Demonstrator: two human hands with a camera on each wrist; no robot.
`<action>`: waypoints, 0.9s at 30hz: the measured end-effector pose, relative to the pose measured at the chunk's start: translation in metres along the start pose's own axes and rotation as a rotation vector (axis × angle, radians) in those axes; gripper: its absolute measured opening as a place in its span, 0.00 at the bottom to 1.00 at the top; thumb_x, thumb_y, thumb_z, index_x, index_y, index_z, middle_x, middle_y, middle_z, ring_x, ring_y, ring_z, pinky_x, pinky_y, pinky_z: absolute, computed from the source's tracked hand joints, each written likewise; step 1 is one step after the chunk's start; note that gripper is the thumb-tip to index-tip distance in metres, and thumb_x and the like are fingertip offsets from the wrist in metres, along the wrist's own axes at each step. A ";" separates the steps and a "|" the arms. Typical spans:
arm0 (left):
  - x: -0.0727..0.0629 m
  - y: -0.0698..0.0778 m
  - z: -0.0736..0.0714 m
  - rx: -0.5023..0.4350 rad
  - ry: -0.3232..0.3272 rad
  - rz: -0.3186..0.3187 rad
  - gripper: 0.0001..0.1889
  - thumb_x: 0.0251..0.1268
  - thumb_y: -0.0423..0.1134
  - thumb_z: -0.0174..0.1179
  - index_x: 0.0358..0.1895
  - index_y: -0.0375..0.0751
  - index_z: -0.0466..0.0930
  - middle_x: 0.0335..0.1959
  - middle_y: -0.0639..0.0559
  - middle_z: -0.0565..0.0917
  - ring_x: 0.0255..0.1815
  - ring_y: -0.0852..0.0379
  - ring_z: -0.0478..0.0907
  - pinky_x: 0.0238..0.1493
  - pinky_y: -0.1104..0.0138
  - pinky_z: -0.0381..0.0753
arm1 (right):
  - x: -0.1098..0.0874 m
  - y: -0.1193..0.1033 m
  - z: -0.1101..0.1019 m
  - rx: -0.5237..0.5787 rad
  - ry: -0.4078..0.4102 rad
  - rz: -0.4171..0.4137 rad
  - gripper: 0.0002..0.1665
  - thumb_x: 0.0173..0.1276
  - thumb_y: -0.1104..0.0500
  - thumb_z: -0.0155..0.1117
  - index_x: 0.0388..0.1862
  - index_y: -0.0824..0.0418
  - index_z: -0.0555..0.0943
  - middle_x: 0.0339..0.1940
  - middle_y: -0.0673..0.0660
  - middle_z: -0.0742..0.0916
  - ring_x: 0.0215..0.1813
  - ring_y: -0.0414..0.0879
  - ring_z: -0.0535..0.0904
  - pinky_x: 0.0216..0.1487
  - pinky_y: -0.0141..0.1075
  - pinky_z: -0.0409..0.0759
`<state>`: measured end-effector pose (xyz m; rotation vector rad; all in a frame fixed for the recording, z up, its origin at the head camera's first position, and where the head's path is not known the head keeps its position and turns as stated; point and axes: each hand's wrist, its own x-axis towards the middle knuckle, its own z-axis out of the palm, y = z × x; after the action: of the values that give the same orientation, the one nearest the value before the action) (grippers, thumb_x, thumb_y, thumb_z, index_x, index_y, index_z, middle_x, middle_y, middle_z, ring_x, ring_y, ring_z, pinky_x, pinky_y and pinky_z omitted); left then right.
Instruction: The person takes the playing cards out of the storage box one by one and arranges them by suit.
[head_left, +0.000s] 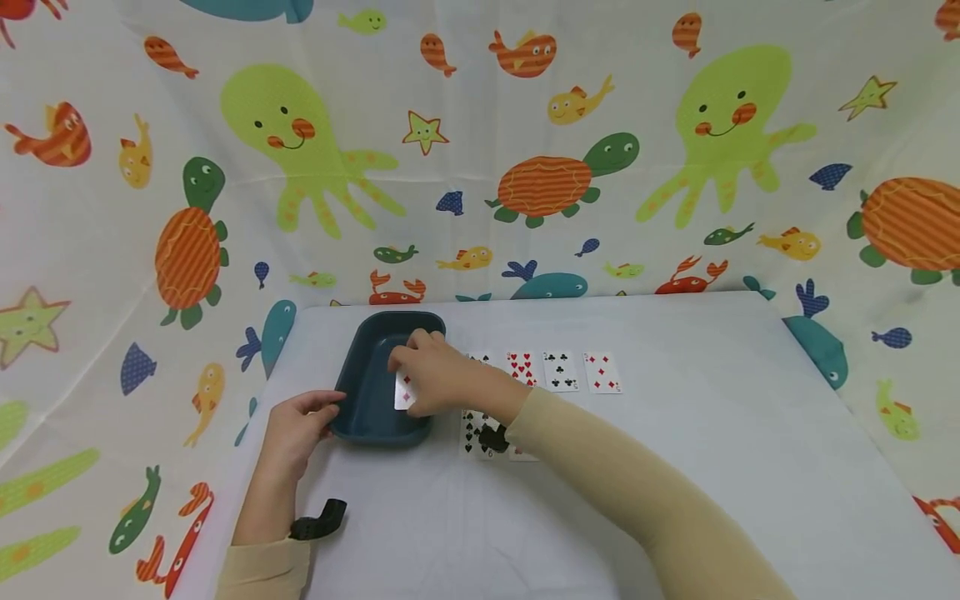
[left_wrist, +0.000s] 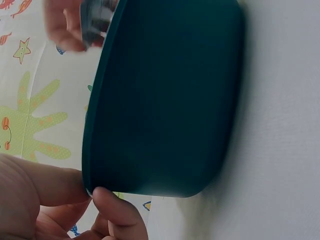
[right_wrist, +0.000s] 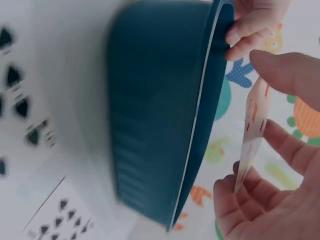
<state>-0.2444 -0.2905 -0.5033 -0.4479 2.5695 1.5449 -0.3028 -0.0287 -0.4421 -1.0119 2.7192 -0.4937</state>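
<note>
A deep teal plastic tray (head_left: pixel 369 379) stands on the white-covered table, left of the middle. With thumb and fingers, my left hand (head_left: pixel 298 425) pinches the tray's left rim. Over the tray, my right hand (head_left: pixel 448 375) holds a playing card (head_left: pixel 403 392) with red diamonds. The right wrist view shows that card (right_wrist: pixel 255 117) nearly edge-on, gripped between thumb and fingers above the rim. Part of its face is hidden by the hand in the head view.
Right of the tray lie cards in two rows, including a hearts card (head_left: pixel 522 367), a clubs card (head_left: pixel 560 372) and a diamonds card (head_left: pixel 602 372). A spades card (head_left: pixel 472 437) lies nearer, partly under the right forearm. A sea-animal cloth (head_left: pixel 480 142) hangs behind the table.
</note>
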 end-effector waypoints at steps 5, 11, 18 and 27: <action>0.001 -0.002 -0.001 -0.001 -0.006 -0.008 0.18 0.84 0.36 0.53 0.67 0.36 0.84 0.68 0.37 0.78 0.52 0.48 0.75 0.41 0.73 0.84 | -0.024 0.019 -0.005 0.063 -0.014 0.000 0.39 0.60 0.47 0.84 0.69 0.45 0.79 0.67 0.52 0.75 0.66 0.48 0.68 0.58 0.37 0.80; 0.001 0.000 -0.002 -0.004 -0.015 -0.017 0.18 0.84 0.36 0.53 0.67 0.37 0.84 0.70 0.36 0.77 0.55 0.47 0.74 0.42 0.74 0.83 | -0.056 0.043 -0.012 0.175 -0.015 0.014 0.38 0.60 0.50 0.84 0.69 0.45 0.80 0.70 0.51 0.75 0.70 0.49 0.68 0.63 0.43 0.82; 0.002 -0.001 0.000 -0.007 -0.012 -0.028 0.18 0.84 0.36 0.53 0.67 0.37 0.84 0.71 0.36 0.77 0.57 0.46 0.74 0.42 0.75 0.83 | -0.098 0.073 -0.010 0.227 0.008 0.057 0.36 0.59 0.52 0.85 0.66 0.42 0.81 0.66 0.47 0.76 0.65 0.45 0.69 0.59 0.42 0.82; 0.003 -0.001 -0.001 -0.009 -0.006 -0.037 0.18 0.84 0.36 0.53 0.67 0.38 0.84 0.72 0.37 0.77 0.57 0.46 0.74 0.42 0.75 0.83 | -0.157 0.111 -0.008 0.220 0.010 0.133 0.36 0.57 0.53 0.85 0.65 0.45 0.81 0.64 0.46 0.76 0.61 0.44 0.71 0.58 0.43 0.81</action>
<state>-0.2467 -0.2925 -0.5040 -0.4881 2.5364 1.5441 -0.2543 0.1566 -0.4654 -0.7696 2.6454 -0.7543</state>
